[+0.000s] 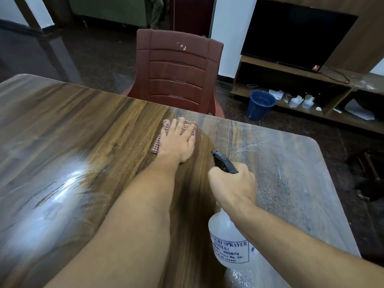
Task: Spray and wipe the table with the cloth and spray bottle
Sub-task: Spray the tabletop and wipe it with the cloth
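1. The left side of the glossy wood-grain table point(62, 132) gleams; I'd judge it already wiped.
2. The left hand point(176, 140) lies flat, fingers point(179, 122) straight, pressing the red-and-white checked cloth point(156, 144) onto the table near the far edge. This looks like the wiping step.
3. The right hand point(232, 183) holds the translucent white plastic spray bottle point(228, 242) above the table, fingers clenched round its neck.
4. The right side looks dull and speckled, so the cloth probably needs to sweep that way next. The hand hides most of the cloth, and I can't see the trigger finger.
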